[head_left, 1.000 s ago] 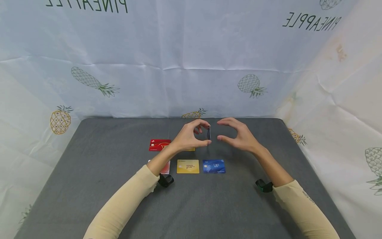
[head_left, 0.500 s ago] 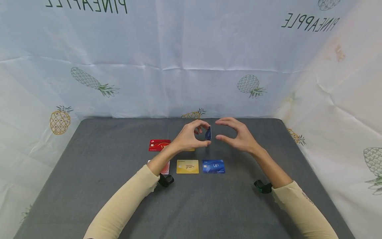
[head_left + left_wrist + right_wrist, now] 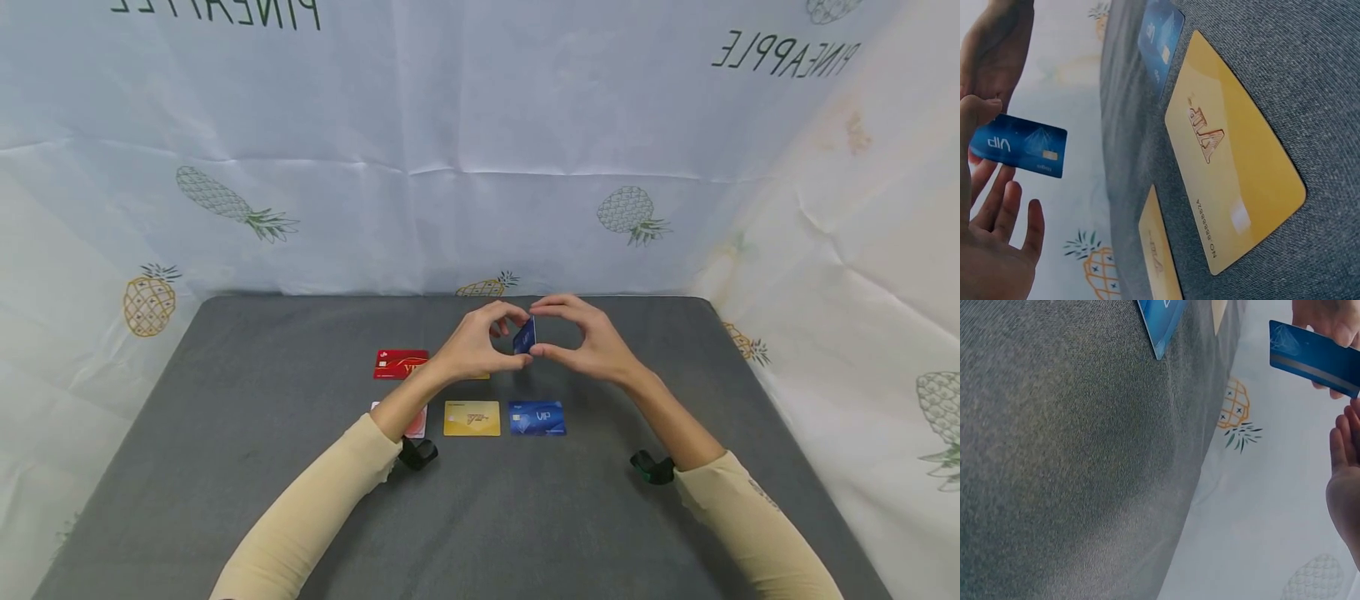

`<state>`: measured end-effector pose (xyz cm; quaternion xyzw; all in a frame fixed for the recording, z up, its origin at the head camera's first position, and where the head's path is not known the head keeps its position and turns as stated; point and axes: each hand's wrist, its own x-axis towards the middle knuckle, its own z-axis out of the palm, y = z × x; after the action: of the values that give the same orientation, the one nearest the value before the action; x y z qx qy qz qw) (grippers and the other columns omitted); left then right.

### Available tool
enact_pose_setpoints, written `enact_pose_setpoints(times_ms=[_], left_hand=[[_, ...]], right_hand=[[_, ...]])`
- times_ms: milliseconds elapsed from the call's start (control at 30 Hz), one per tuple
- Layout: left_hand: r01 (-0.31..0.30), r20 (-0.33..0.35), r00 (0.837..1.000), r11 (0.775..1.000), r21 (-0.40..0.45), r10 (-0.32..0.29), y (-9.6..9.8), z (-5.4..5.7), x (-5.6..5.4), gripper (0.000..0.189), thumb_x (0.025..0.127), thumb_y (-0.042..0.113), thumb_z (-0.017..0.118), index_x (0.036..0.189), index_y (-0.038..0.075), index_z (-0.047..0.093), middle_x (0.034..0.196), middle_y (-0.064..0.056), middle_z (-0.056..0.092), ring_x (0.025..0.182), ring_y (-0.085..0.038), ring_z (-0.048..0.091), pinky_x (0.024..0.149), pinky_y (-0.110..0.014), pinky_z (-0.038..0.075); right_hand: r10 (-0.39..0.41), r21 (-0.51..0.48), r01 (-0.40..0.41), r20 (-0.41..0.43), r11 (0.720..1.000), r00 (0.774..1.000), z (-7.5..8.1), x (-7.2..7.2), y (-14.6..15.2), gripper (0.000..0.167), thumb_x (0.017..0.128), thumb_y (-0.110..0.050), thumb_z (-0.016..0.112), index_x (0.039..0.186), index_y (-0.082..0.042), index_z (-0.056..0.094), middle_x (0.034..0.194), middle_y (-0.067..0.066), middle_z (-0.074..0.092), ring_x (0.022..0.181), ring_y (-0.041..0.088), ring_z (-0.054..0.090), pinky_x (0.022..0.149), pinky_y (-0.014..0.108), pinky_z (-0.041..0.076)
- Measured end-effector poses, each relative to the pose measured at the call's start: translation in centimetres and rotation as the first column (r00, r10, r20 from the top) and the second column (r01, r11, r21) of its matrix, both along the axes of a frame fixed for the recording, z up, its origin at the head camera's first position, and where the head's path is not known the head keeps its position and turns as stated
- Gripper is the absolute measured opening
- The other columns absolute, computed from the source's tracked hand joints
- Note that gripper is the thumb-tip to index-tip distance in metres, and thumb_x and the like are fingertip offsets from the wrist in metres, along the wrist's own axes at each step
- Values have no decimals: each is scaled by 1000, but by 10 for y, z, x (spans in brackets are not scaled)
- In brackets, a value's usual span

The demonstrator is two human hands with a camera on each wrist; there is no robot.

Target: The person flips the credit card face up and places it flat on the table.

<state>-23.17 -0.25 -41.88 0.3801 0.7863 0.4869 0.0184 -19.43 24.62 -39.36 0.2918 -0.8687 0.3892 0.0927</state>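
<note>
A blue VIP card stands upright above the table, its edge towards the camera in the head view. My left hand holds it between thumb and fingers, and the left wrist view shows the thumb over the card. From the right my right hand has its fingertips at the card's near edge, thumb low and forefinger high. In the right wrist view the card shows a grey stripe, and the right hand's relaxed fingers reach its corner.
On the grey tablecloth lie a gold card, another blue VIP card and a red card. My left forearm partly covers a pink card and a second gold card. A pineapple-print curtain hangs behind.
My right hand has moved left until its fingertips reach the held card. The card has turned slightly, so more of its blue face shows. My left hand has kept its place.
</note>
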Motion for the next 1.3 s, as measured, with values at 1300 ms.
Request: enact_pose_setpoints(times_ms=[1300], left_hand=[[-28,-32,999,992,-119,24,-7,-6,-4,63,87,29,90,140,5,65,135,-14,70,118,-36,60,103,-52,53]], right_hand=[[-28,-55,28,-5,998,1000,0,3,-2,51,93,-21,87,140,-11,71,145,14,66,139,36,61,120,65,45]])
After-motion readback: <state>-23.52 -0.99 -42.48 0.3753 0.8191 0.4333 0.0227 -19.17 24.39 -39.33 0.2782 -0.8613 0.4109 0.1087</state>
